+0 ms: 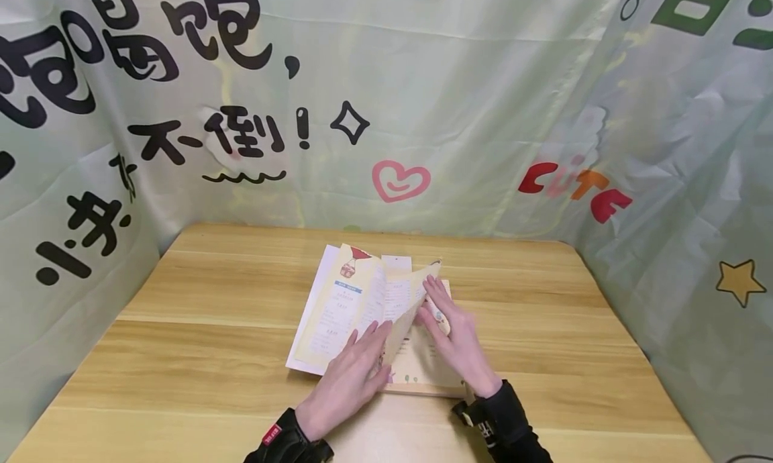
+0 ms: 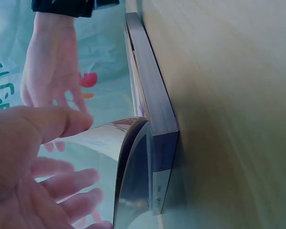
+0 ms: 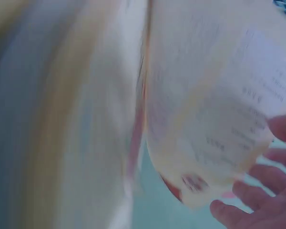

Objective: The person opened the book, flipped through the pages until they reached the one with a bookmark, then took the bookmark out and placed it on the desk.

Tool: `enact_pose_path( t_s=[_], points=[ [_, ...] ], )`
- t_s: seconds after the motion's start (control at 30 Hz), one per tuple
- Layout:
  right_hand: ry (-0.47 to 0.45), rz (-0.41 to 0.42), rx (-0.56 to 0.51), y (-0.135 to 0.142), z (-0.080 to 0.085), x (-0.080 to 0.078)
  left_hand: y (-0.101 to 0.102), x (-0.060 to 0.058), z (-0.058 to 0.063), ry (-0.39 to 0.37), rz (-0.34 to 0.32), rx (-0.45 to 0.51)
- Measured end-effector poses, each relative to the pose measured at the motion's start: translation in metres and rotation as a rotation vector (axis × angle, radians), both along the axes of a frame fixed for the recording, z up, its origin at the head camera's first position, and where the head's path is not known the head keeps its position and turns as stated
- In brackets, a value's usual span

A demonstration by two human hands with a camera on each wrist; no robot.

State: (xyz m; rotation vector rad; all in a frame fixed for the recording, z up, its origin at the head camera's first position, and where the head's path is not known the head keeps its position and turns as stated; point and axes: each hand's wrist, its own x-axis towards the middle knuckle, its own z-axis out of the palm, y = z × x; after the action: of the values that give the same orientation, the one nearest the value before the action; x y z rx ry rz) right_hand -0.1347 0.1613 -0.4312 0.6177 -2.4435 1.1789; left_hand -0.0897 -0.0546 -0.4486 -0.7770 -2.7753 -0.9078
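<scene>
A book lies open on the wooden table, its pale pages printed with text and small drawings. One page stands raised and curved between the two halves. My left hand rests at the lower inner part of the left pages, fingers extended. At the raised page's far right edge, my right hand touches the paper with straight fingers. The left wrist view shows a thick page block flat on the table, with a leaf curling up by my left thumb. Much of the right wrist view is blurred pages.
The wooden table extends around the book on every side. Light cloth with black lettering, a pink heart and a star hangs behind and beside the table. Black sleeves cover both wrists. A dark cable shows at the bottom right corner.
</scene>
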Motion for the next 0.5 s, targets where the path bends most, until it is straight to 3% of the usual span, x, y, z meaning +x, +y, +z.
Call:
enact_pose_path(
  t_s=[0.17, 0.33, 0.5],
  points=[
    [-0.267, 0.080, -0.165, -0.011, 0.000, 0.002, 0.002, -0.002, 0.005, 0.041, 0.041, 0.082],
    [-0.370, 0.145, -0.257, -0.019, 0.001, -0.001, 0.002, -0.002, 0.009, 0.056, 0.079, 0.164],
    [-0.447, 0.225, -0.348, -0.028, 0.001, -0.007, 0.001, -0.004, 0.012, 0.133, 0.106, 0.214]
  ],
)
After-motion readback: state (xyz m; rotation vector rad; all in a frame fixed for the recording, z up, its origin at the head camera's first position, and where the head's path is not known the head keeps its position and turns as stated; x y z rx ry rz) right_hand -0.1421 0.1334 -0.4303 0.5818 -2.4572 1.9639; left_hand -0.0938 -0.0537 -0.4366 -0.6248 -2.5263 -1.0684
